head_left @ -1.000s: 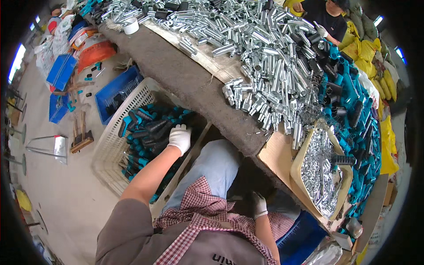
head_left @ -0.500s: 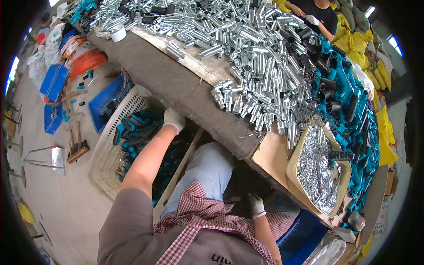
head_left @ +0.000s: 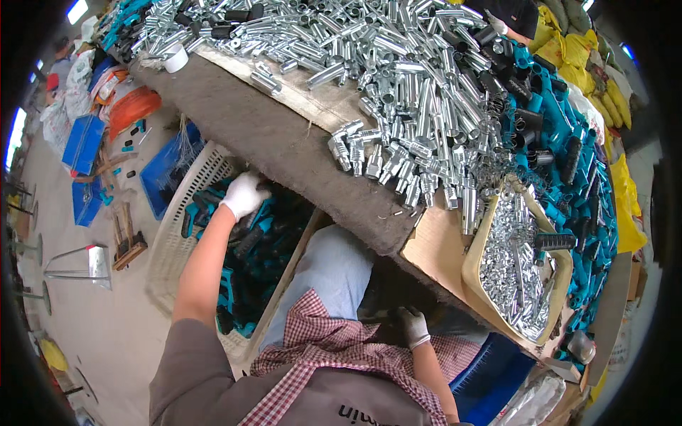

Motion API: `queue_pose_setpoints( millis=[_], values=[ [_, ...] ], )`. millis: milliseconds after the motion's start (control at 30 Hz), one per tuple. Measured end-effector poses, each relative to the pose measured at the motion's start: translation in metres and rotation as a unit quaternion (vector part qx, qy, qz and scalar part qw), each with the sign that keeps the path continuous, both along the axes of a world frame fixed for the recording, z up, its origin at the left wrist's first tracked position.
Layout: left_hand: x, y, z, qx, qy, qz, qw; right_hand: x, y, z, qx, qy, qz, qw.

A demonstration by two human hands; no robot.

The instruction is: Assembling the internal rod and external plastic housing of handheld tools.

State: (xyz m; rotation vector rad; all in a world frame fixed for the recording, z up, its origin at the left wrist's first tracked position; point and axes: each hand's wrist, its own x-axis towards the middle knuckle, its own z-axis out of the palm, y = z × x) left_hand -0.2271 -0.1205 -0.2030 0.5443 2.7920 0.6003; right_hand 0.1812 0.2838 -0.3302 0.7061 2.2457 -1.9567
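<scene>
My left hand (head_left: 245,197), in a white glove, reaches into a cream plastic basket (head_left: 186,186) on the left. Its fingers are curled down at a pile of black and teal handle-like parts (head_left: 249,250); what they grip, if anything, is hidden. My right hand (head_left: 413,327), gloved with grey-stained fingers, lies low by my lap, under the table's front edge. Its fingertips sink into shadow, so their grip does not show. Above both hands, the worktable (head_left: 273,145) carries a large heap of shiny metal tubes and fittings (head_left: 419,92).
A cream bin (head_left: 474,273) of small metal parts stands at the table's right end, beside a heap of teal parts (head_left: 579,234). Blue crates (head_left: 84,145) and a small wooden stool (head_left: 128,241) sit on the floor at left. Another person's gloved hand (head_left: 497,25) shows at the far right.
My left hand has moved left from beside the table edge to over the middle of the basket's pile. More handle parts show at the basket's near end. My right hand has stayed almost in place.
</scene>
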Motion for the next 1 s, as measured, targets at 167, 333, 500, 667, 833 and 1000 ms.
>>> queue_pose_setpoints(
  millis=[167,333,500,667,833,1000],
  values=[
    [0.033,0.001,-0.020,-0.035,0.038,-0.014,0.999,0.003,0.005,-0.018,0.042,0.001,0.006,0.999],
    [0.028,0.006,-0.022,-0.151,-0.007,0.000,0.989,-0.007,-0.002,0.008,-0.024,-0.041,-0.043,0.998],
    [0.029,-0.009,-0.027,-0.141,-0.098,0.084,0.982,-0.019,-0.014,0.050,-0.175,-0.139,-0.149,0.963],
    [0.058,0.012,-0.043,-0.206,-0.027,0.098,0.973,-0.023,-0.016,0.055,-0.246,-0.120,-0.163,0.948],
    [0.077,0.054,-0.031,-0.301,-0.011,0.044,0.952,-0.024,-0.015,0.052,-0.215,-0.118,-0.136,0.960],
    [0.071,0.040,-0.026,-0.257,-0.045,0.030,0.965,-0.022,-0.015,0.049,-0.210,-0.114,-0.138,0.961]
  ],
)
